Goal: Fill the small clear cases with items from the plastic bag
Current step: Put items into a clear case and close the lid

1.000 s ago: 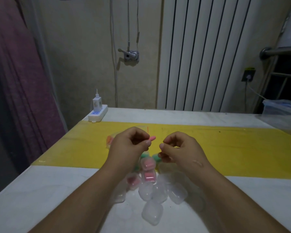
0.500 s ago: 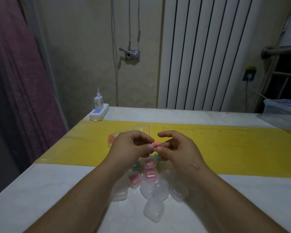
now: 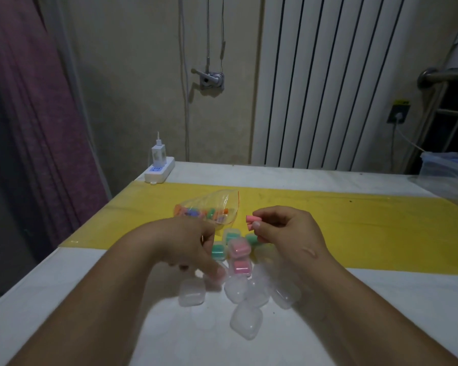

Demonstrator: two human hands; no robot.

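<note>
Right hand [image 3: 288, 231] is raised above the yellow strip [image 3: 354, 223] of the table [image 3: 50, 299], fingers curled; thumb and fingertips pinch two small pink pieces [image 3: 253, 222], which stick out toward the bag.

Left hand [image 3: 188, 244] reaches down toward the cluster of small clear cases [image 3: 238, 283], fingers extended, blurred by motion. Fingertips are at an empty case [image 3: 192, 291] on the white part of the table just in front of the yellow strip; contact cannot be confirmed. I cannot tell whether the fingers hold anything.

Plastic bag [image 3: 209, 210] lies on the yellow strip, on its far half, behind the left hand. It is clear with a red line at the mouth, which faces the right hand. Inside: mixed orange, green and blue pieces.

Cases sit at the near edge of the yellow strip and just in front of it on the white surface. On the strip's near edge: cases with green contents [image 3: 218, 250] and two with pink contents [image 3: 239, 248], the pink ones between the two hands. In front of the strip: several empty cases, touching one another, one [image 3: 245, 322] nearest the camera.

Beyond the yellow strip, at the table's far left corner, a white power strip [image 3: 159, 171] with a charger [image 3: 158, 154] plugged in. A white radiator [image 3: 336, 83] stands on the wall behind the strip. At the strip's right end, a clear plastic box [image 3: 447, 175], partly out of frame.
</note>
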